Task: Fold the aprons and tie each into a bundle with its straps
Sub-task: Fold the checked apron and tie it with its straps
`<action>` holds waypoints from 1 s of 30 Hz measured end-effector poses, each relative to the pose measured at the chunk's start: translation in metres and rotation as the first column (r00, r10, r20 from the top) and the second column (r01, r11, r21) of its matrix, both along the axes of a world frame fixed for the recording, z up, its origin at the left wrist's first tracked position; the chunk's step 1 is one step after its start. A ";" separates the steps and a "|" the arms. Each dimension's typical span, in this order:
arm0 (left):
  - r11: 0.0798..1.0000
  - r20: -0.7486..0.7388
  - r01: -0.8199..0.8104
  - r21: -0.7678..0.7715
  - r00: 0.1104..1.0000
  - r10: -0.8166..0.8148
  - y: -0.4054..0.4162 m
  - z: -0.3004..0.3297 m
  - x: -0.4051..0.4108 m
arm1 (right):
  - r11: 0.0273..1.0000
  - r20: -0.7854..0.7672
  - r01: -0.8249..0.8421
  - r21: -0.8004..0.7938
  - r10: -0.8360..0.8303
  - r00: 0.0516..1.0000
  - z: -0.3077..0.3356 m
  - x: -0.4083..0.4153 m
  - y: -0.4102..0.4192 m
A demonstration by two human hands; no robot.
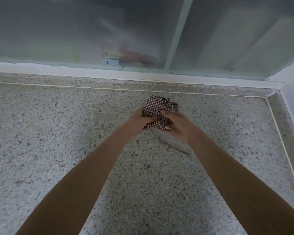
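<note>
Two bare hands grip a small bundled apron of brown-and-white checked cloth (157, 110) over a speckled terrazzo floor (58, 141). The left hand (139, 123) curls round its near-left side; the right hand (176, 127) clutches the near-right. One thin checked strap (170, 145) trails across the floor beneath, near a frosted sliding glass door (92, 31).

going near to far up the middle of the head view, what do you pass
loose strap → hands, left hand and right hand, gripping the checked apron bundle → floor strip line → white sill → frosted glass
</note>
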State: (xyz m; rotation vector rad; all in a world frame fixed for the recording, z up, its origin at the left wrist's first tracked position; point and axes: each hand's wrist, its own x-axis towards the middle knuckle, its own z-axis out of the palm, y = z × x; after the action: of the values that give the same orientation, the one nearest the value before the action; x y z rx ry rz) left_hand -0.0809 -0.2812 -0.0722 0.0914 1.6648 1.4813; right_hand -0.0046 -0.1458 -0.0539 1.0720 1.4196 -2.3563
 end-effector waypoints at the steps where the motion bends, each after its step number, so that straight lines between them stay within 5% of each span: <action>1: 0.999 -0.039 0.027 -0.032 0.999 -0.028 0.000 -0.001 -0.001 | 1.000 0.006 -0.007 0.018 0.007 1.000 0.000 0.000 0.000; 6: 0.973 -0.272 0.092 -0.212 0.951 -0.149 0.003 0.001 -0.003 | 0.993 0.051 0.000 0.120 -0.006 0.999 -0.004 -0.002 0.000; 14: 0.927 -0.336 0.108 -0.359 0.912 -0.236 -0.020 0.003 -0.020 | 0.983 0.142 0.040 0.180 -0.066 0.988 -0.012 0.000 0.010; 19: 0.976 -0.510 -0.067 -0.208 0.859 -0.050 -0.026 0.014 -0.022 | 0.972 0.174 0.059 0.226 -0.100 0.980 -0.015 0.001 0.013; 22: 0.996 -0.527 -0.020 -0.082 0.849 -0.026 -0.019 0.021 -0.011 | 0.968 0.170 0.087 0.236 -0.130 0.977 -0.017 0.000 0.009; 26: 0.983 -0.548 0.115 -0.142 0.818 -0.175 0.000 0.023 0.012 | 0.978 0.142 0.112 0.178 -0.138 0.980 -0.018 -0.003 -0.004; 30: 0.972 -0.426 0.068 -0.224 0.890 -0.160 0.014 0.017 0.022 | 0.985 0.111 0.137 0.108 -0.149 0.983 -0.019 -0.005 -0.013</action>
State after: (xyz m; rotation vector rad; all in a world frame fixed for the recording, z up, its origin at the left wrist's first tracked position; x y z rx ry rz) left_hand -0.0589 -0.2674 -0.0553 0.4361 2.1277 1.2500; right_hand -0.0094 -0.1587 -0.0729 1.3599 1.4771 -2.2928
